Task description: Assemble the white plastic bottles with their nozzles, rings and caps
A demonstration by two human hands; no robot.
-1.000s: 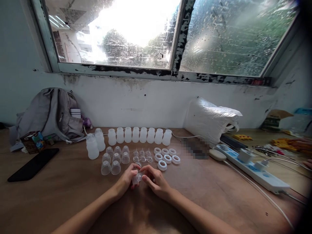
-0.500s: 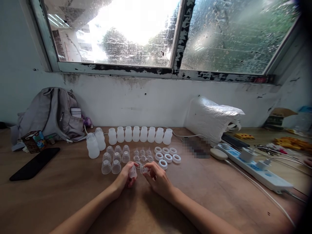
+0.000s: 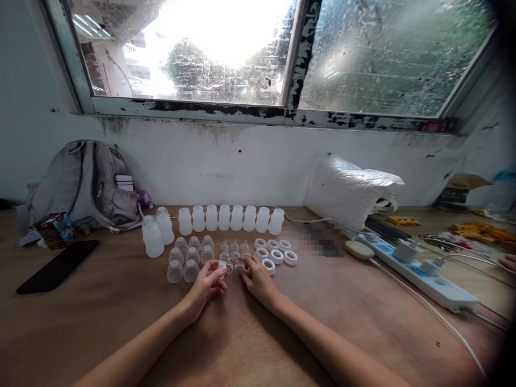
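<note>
My left hand (image 3: 205, 285) pinches a whitish ribbed screw ring (image 3: 222, 264) between thumb and fingertips, just above the table; the fingers cover much of it. My right hand (image 3: 258, 282) is lowered to the table, its fingertips closed on a clear bottle nipple (image 3: 241, 267) at the front of the nipple group. More clear nipples (image 3: 234, 247) stand in rows beyond. To their left are several clear domed caps (image 3: 194, 255), and to their right several white screw rings (image 3: 276, 256) lie flat. Frosted baby bottles (image 3: 224, 218) without tops line up behind.
Two capped bottles (image 3: 152, 237) stand at the left. Farther left are a black phone (image 3: 58, 267), a small box (image 3: 55, 229) and a grey backpack (image 3: 86, 183). To the right are a silvery bag (image 3: 346, 193) and a white power strip (image 3: 427, 277) with cables.
My right hand has moved the nipple from in front of me forward and down to the table. My left hand has turned, still holding the screw ring. The view has shifted slightly.
</note>
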